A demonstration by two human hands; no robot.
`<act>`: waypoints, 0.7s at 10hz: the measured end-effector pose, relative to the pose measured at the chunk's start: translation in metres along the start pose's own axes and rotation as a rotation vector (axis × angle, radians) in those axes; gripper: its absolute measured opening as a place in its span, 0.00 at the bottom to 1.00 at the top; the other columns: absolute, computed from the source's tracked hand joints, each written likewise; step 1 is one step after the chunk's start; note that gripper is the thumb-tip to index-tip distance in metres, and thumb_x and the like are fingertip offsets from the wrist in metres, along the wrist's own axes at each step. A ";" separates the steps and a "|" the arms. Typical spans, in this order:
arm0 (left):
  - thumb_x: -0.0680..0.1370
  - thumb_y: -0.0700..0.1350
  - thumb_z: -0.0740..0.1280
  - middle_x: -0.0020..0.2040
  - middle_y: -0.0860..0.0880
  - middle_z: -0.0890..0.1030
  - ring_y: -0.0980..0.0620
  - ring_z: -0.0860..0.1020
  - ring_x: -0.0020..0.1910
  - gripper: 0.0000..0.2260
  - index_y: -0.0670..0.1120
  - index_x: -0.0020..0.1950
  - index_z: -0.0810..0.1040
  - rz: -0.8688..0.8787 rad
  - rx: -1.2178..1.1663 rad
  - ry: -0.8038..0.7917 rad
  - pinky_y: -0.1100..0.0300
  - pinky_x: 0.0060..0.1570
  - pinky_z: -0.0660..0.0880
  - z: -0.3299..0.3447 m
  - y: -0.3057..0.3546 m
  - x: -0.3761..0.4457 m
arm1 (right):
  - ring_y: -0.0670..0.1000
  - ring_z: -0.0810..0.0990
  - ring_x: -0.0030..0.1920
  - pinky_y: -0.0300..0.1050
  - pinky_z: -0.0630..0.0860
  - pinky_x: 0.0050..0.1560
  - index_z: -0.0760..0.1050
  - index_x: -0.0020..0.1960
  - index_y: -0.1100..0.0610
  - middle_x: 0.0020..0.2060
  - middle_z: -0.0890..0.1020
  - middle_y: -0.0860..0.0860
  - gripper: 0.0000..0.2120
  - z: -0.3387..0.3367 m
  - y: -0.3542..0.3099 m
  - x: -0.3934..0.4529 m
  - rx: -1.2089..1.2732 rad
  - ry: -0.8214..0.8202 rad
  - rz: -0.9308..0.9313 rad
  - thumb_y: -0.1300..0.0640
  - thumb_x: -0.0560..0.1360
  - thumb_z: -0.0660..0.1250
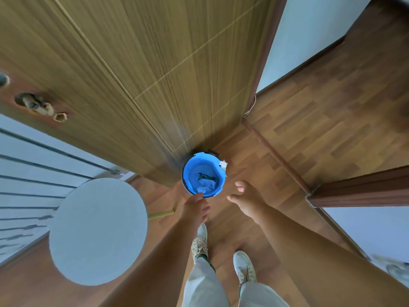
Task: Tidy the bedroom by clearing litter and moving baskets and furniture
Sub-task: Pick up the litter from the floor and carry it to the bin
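Both hands point(194, 209) point(245, 199) outstretched, fingers loose, above blue bin point(202, 176).

Blue bin point(203, 173), white round table point(97, 231), brown wood-grain door point(141, 63), plank-patterned floor point(321, 120)

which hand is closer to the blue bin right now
Left. The left hand reaches to the near rim of the blue bin, fingertips at its edge or just over it. The right hand hangs open, apart from the bin, off to its right.
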State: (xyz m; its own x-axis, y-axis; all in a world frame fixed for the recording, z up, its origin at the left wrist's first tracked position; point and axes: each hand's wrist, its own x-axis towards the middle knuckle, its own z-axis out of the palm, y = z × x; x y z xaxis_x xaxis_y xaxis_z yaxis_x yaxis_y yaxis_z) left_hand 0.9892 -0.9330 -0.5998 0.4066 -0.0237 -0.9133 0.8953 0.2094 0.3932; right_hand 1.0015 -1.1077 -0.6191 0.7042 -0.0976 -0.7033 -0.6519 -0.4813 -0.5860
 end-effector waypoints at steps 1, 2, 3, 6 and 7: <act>0.84 0.43 0.52 0.40 0.52 0.81 0.56 0.76 0.42 0.11 0.47 0.47 0.72 -0.027 -0.002 -0.054 0.63 0.40 0.71 0.006 0.005 0.007 | 0.54 0.74 0.65 0.46 0.73 0.60 0.66 0.73 0.54 0.69 0.73 0.53 0.30 -0.012 0.003 0.009 0.058 0.050 0.053 0.53 0.74 0.73; 0.84 0.42 0.53 0.40 0.53 0.79 0.56 0.75 0.41 0.10 0.48 0.50 0.73 -0.049 0.021 -0.086 0.64 0.40 0.70 0.008 0.019 0.020 | 0.53 0.75 0.65 0.45 0.73 0.58 0.67 0.73 0.53 0.69 0.73 0.52 0.30 -0.012 0.000 0.024 0.089 0.081 0.062 0.53 0.74 0.72; 0.82 0.39 0.60 0.50 0.51 0.77 0.55 0.75 0.43 0.15 0.48 0.68 0.71 0.059 0.160 -0.039 0.61 0.45 0.72 0.007 0.032 0.041 | 0.53 0.74 0.65 0.44 0.72 0.58 0.67 0.72 0.54 0.69 0.72 0.52 0.29 -0.004 -0.008 0.048 0.146 0.115 0.073 0.54 0.74 0.72; 0.81 0.35 0.61 0.64 0.45 0.73 0.47 0.72 0.57 0.23 0.45 0.75 0.65 0.097 0.193 0.006 0.50 0.58 0.71 0.022 0.069 0.137 | 0.52 0.75 0.65 0.40 0.67 0.53 0.70 0.71 0.52 0.69 0.74 0.52 0.27 0.016 -0.003 0.145 0.179 0.134 0.100 0.55 0.74 0.72; 0.80 0.35 0.61 0.71 0.42 0.71 0.45 0.73 0.62 0.22 0.45 0.74 0.66 0.106 0.176 0.043 0.50 0.59 0.70 0.028 0.067 0.173 | 0.50 0.76 0.60 0.39 0.67 0.53 0.72 0.70 0.53 0.66 0.77 0.51 0.25 0.023 0.011 0.193 0.187 0.093 0.086 0.57 0.74 0.72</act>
State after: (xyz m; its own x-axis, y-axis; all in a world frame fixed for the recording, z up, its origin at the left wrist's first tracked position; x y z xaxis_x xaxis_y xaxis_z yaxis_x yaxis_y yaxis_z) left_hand 1.1247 -0.9509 -0.7285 0.4959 0.0316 -0.8678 0.8672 0.0342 0.4967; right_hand 1.1233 -1.1119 -0.7703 0.6609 -0.2157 -0.7188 -0.7455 -0.2987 -0.5958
